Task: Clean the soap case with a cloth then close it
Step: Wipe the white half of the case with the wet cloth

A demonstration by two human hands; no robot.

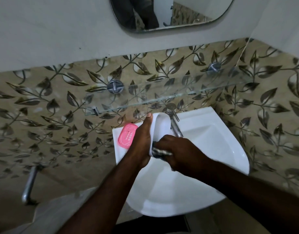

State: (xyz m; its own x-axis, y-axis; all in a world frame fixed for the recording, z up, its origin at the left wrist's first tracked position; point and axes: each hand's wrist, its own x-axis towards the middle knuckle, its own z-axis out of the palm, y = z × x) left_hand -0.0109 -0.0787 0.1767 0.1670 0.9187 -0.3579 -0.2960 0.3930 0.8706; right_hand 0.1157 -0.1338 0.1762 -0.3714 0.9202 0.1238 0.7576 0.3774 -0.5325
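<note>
Running toward the wall (44, 115) is the soap case (162, 129) (edgewise).

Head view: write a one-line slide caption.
Over the sink, the left hand holds the white soap case while the right hand presses a dark cloth into it.
</note>
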